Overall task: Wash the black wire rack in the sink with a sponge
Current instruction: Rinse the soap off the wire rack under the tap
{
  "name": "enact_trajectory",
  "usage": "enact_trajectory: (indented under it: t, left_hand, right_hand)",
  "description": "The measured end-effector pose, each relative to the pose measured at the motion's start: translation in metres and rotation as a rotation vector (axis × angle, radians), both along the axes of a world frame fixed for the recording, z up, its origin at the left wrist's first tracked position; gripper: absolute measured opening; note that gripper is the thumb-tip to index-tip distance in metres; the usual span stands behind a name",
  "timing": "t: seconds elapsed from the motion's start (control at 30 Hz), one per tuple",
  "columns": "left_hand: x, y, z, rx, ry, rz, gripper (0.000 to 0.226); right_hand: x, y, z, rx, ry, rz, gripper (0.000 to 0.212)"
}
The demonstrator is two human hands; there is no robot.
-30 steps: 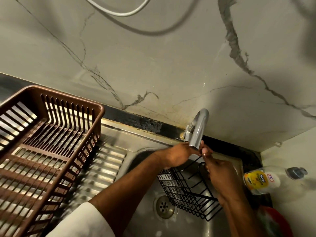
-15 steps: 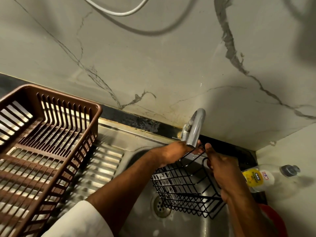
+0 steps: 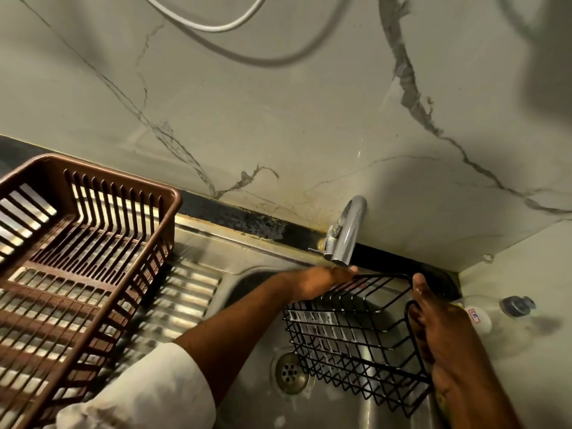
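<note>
The black wire rack (image 3: 349, 342) hangs tilted over the steel sink (image 3: 247, 360), its open side facing up, with white foam on its left wall. My left hand (image 3: 322, 281) lies along the rack's far upper-left rim, just under the tap spout (image 3: 346, 239), fingers extended. My right hand (image 3: 433, 329) grips the rack's right end, thumb pointing up over the rim. No sponge shows in either hand. The sink drain (image 3: 289, 373) sits below the rack's left corner.
A brown plastic dish basket (image 3: 71, 267) stands on the ribbed draining board (image 3: 182, 301) at the left. A clear bottle (image 3: 495, 314) of dish liquid lies on the counter at the right. The marble wall rises behind, with a white hose (image 3: 216, 24) hanging above.
The rack has swung rightward and opened out wider below the tap. My right hand has shifted right and lower along the rack's end; my left hand stays at the far rim.
</note>
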State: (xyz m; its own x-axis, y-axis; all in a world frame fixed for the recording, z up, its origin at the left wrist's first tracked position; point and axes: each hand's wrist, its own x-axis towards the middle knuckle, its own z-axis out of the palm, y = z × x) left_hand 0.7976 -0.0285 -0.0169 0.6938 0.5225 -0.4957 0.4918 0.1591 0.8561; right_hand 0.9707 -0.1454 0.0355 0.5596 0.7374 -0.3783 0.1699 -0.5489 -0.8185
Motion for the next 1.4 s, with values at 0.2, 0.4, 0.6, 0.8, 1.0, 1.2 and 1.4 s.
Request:
enact_trajectory:
  t: [0.2, 0.4, 0.6, 0.8, 1.0, 1.2, 1.4]
  left_hand:
    - [0.015, 0.005, 0.022, 0.006, -0.057, -0.019, 0.058]
    - [-0.006, 0.012, -0.005, 0.060, 0.073, 0.021, 0.060]
    - [-0.015, 0.014, -0.018, 0.063, 0.068, 0.058, 0.049]
    - [0.019, 0.009, -0.012, 0.170, -0.005, -0.101, 0.089]
    - [0.014, 0.012, -0.009, 0.136, -0.076, -0.027, 0.075]
    - [-0.001, 0.020, -0.023, 0.107, 0.028, 0.045, 0.071]
    - [0.026, 0.000, 0.000, 0.064, -0.105, -0.047, 0.069]
  right_hand:
    - [-0.008, 0.000, -0.003, 0.023, 0.012, 0.000, 0.066]
    - [0.007, -0.013, 0.007, 0.009, 0.160, -0.014, 0.078]
    - [0.015, -0.029, 0.019, 0.068, 0.249, -0.067, 0.070]
    - [0.006, -0.027, 0.007, 0.075, 0.194, -0.071, 0.075]
    - [0.012, -0.031, 0.009, 0.077, 0.191, -0.094, 0.081]
    - [0.010, -0.037, 0.028, 0.074, 0.225, -0.121, 0.083]
    - [-0.018, -0.014, 0.011, 0.105, -0.087, -0.004, 0.065]
